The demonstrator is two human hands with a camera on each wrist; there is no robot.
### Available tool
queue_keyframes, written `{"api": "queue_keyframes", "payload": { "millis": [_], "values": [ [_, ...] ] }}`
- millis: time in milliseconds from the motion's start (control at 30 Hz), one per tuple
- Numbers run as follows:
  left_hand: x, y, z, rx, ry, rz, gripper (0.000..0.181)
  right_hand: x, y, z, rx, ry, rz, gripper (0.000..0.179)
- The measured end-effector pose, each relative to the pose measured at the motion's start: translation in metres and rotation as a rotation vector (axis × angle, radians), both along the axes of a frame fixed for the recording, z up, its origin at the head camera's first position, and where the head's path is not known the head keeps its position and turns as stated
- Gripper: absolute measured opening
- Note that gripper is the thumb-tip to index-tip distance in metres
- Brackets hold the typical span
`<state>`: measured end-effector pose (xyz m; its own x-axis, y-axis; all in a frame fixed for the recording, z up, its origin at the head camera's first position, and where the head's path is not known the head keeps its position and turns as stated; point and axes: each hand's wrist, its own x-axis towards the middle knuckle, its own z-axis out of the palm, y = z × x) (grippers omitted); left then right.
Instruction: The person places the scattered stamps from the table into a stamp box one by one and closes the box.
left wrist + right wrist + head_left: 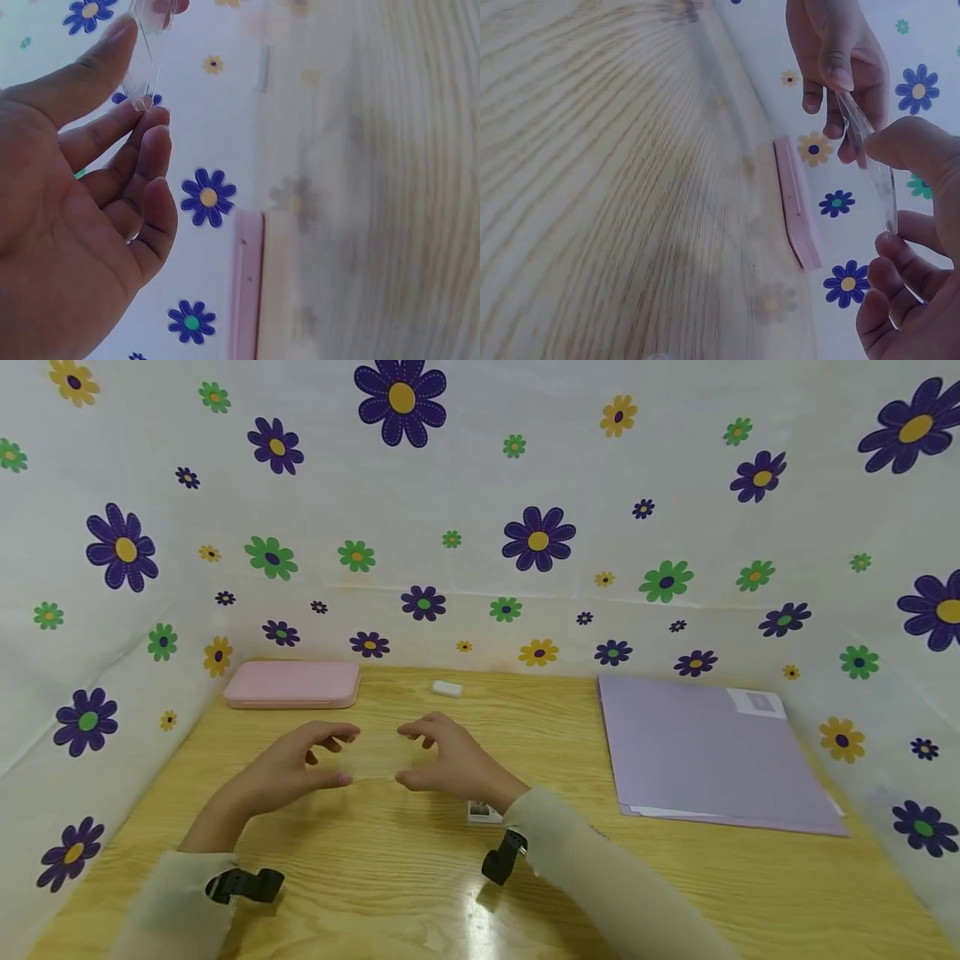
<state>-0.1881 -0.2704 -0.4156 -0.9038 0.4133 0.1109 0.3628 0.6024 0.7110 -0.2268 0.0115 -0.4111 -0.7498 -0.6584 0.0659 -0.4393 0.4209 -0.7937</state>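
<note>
Between the two hands is a thin, see-through plastic piece (377, 758), roughly rectangular, held up above the table. My left hand (288, 768) pinches its left edge between thumb and fingertips. At the opposite edge, my right hand (450, 760) grips it with the thumb on the near side and fingers behind. Seen side-on in the right wrist view, the plastic piece (881, 180) looks slim and slightly bowed. A small white-edged item with a dark picture (482, 812) lies on the table below the right wrist, partly hidden by it.
A pink case (292, 683) lies at the back left of the wooden table (360, 877), and a small white block (447, 688) lies at the back middle. To the right is a purple folder (705, 752) with papers showing. Flower-patterned cloth (480, 485) walls off the back and sides.
</note>
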Motion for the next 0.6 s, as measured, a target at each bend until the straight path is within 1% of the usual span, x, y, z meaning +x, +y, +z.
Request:
{"api": "queue_keyframes", "payload": {
  "millis": [133, 233, 467, 600],
  "values": [
    [0.005, 0.011, 0.006, 0.015, 0.034, -0.013, 0.056, 0.007, 0.013, 0.003, -0.030, 0.012, -0.002, 0.060],
    [0.008, 0.018, 0.009, 0.029, 0.048, -0.020, 0.057, 0.014, 0.022, 0.005, -0.050, 0.027, -0.010, 0.059],
    [0.015, 0.039, 0.010, 0.074, 0.071, -0.057, 0.056, 0.029, 0.047, 0.003, -0.107, 0.086, -0.030, 0.057],
    [0.017, 0.051, 0.011, 0.071, 0.085, -0.066, 0.056, 0.035, 0.058, 0.001, -0.132, 0.122, -0.039, 0.056]
  ]
}}
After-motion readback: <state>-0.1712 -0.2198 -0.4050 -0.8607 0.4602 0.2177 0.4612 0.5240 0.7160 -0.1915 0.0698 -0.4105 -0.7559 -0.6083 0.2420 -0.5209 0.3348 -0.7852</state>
